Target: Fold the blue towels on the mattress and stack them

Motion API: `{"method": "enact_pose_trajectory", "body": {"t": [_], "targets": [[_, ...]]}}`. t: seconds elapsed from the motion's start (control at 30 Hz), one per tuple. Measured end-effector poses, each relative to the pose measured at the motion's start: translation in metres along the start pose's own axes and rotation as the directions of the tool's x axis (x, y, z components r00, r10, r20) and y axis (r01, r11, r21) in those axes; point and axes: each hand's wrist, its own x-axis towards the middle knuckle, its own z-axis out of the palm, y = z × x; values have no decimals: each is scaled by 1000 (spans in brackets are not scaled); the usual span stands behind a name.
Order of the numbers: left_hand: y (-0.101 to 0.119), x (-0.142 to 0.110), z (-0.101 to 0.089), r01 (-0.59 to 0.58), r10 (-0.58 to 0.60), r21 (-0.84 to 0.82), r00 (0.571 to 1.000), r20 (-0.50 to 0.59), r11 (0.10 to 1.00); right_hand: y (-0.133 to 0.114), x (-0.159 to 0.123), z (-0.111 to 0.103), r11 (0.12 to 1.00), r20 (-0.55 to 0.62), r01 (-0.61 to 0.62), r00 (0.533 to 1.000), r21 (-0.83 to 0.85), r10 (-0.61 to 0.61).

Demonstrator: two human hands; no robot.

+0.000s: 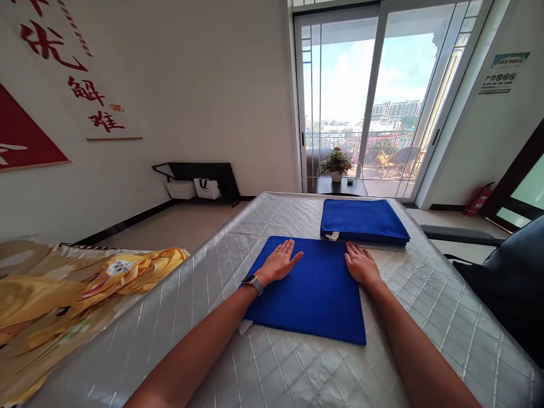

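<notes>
A folded blue cloth (pixel 314 294) lies flat on the quilted grey mattress (pixel 263 362) in front of me. My left hand (pixel 278 262), with a watch on its wrist, rests palm down on the cloth's far left part, fingers stretched out. My right hand (pixel 360 264) lies flat on the cloth's far right edge, fingers also extended. Just beyond them sits a stack of folded blue cloths (pixel 363 221) with a small white tag at its near left corner.
Crumpled yellow printed fabric (pixel 63 300) lies at the left. A dark chair (pixel 510 277) stands at the right edge of the mattress. Beyond are a small table with a potted plant (pixel 336 163), glass sliding doors (pixel 365 102), and a black stand with white bags (pixel 199 182).
</notes>
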Motion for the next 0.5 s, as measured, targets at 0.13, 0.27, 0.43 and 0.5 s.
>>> {"method": "enact_pose_trajectory", "body": {"t": [0.13,0.27,0.43,0.5], "targets": [[-52,-19,-9,86,-86,12,996,-34,996,1,1,1,1000,11,-2,1000,-15,2],[-70,-28,-10,82,-83,-17,996,-36,996,3,0,3,999,10,7,1000,-41,-7],[-68,-29,-4,82,-85,-53,994,-67,995,6,1,5,999,14,14,1000,-43,-13],[-67,-30,-3,80,-85,-53,992,-91,995,8,2,6,999,6,13,1000,-35,-12]]}}
